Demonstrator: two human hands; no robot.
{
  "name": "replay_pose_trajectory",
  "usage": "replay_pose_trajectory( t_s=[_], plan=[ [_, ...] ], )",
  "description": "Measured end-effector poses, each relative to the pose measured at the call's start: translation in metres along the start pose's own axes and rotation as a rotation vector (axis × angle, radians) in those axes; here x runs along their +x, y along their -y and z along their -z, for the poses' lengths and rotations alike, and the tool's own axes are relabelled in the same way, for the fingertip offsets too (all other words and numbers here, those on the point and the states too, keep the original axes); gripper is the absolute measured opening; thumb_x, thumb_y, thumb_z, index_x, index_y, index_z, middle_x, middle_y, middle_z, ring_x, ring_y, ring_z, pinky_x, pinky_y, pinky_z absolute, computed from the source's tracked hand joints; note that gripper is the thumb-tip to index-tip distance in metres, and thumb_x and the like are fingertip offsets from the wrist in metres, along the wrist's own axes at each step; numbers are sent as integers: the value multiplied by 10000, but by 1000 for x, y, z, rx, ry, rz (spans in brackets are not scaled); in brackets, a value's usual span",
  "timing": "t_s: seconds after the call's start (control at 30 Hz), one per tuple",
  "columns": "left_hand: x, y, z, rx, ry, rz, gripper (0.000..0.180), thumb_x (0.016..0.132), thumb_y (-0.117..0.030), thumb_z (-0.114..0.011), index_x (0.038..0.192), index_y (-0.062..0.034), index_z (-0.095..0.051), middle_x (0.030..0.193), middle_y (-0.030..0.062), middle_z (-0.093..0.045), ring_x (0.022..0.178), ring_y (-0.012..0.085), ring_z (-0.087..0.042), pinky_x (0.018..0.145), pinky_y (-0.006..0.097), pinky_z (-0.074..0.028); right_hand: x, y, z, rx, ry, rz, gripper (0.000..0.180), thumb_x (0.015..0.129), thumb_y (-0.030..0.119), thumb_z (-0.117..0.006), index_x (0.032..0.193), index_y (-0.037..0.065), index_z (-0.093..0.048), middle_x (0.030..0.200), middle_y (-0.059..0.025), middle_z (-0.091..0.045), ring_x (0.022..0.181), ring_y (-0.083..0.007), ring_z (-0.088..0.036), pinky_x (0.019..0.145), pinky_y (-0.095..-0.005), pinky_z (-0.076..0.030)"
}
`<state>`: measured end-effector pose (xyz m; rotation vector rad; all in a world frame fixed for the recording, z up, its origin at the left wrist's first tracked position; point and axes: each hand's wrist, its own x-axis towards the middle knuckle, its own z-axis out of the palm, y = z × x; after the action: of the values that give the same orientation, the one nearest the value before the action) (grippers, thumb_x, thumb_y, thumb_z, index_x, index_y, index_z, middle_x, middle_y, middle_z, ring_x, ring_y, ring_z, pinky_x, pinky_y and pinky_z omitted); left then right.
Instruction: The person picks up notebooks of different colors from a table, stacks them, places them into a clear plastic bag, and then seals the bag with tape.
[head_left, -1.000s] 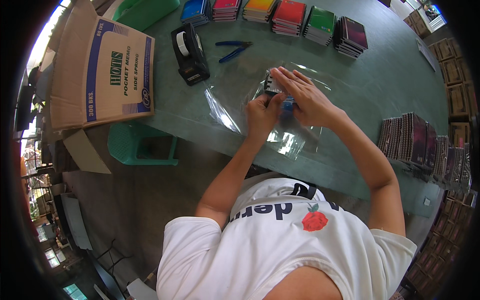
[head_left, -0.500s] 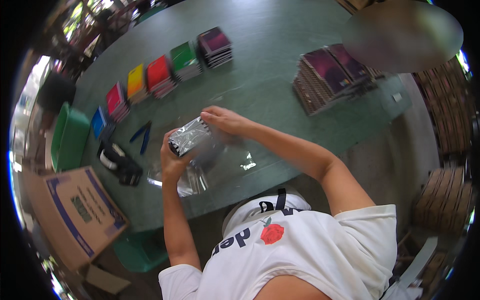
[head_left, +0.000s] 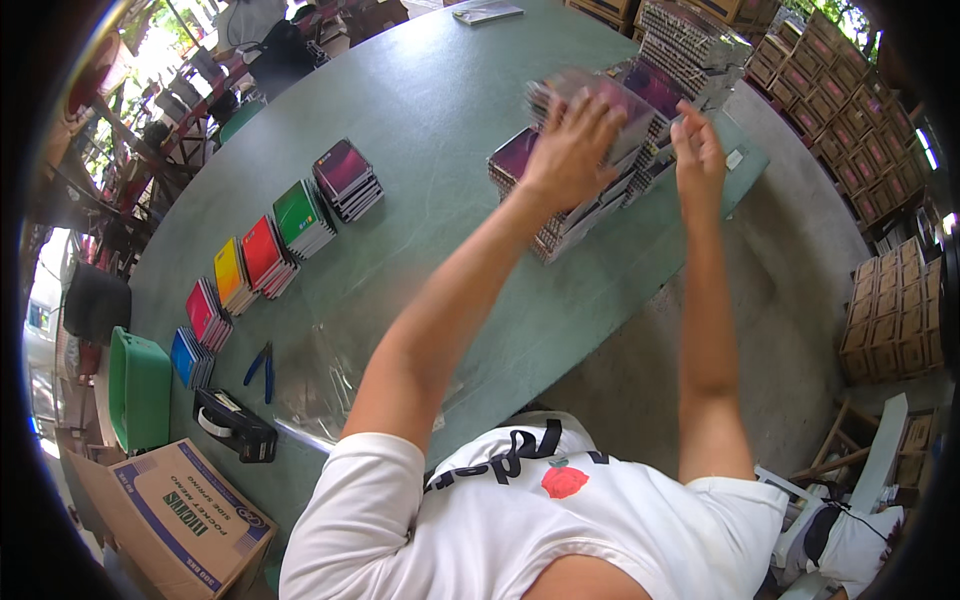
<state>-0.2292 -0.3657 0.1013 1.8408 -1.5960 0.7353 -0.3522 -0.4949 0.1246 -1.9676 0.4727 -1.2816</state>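
Under the left hand [head_left: 572,150], a wrapped notebook pack [head_left: 600,100] tops the stack [head_left: 560,215].

View: head, single fisheye, worn on the person's head, one view only, nothing shared with a second.
Position: above the person's shoulders; white shirt fills the lower centre of the frame.
Facing: steeply down and forward over the green table [head_left: 440,110], which runs from lower left to upper right.
Nearness: close to the torso and upper arms; both forearms run up from the lower edge, left hand [head_left: 572,148] and right hand [head_left: 700,150] at upper centre right, further off.
Edges: straight table edges bow near the rim; dark circular border; cardboard box [head_left: 175,520] at lower left, stacked boxes [head_left: 895,320] at right.
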Motion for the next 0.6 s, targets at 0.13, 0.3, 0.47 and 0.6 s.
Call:
replay_pose_trajectory(
  t_s=[0.13,0.3,0.47,0.6],
  plan=[
    [-8,1,-30,-406,80,-17,641,744,-129,-581,1342,-63,-359,1384,187,-367,1343,360,-253,1106,494,-201,-24,-40,-1,-217,168,132,325,860,285,-600,1115,83,-610,1175,-123,-544,1118,-289,-482,967,-400,-355],
    [-82,37,25,-308,-28,252,543,821,-217,-621,1308,-79,-425,1351,217,-390,1294,368,-331,1045,463,-305,-29,-7,-36,-734,22,469,291,852,268,-607,1107,129,-623,1226,-99,-524,1146,-291,-459,967,-441,-341],
    [-217,153,158,126,-3,467,324,820,-250,-639,1091,-75,-610,1124,167,-575,1112,318,-508,942,433,-390,-64,39,-58,-408,173,473,257,838,182,-639,1089,129,-641,1273,-91,-499,1166,-262,-455,958,-399,-359],
    [-366,244,340,489,-161,978,218,808,-218,-588,876,-30,-675,824,180,-665,795,329,-650,723,394,-502,-72,18,-70,-480,280,441,231,857,133,-612,1085,106,-643,1282,-99,-500,1183,-264,-458,970,-388,-366]
  ],
)
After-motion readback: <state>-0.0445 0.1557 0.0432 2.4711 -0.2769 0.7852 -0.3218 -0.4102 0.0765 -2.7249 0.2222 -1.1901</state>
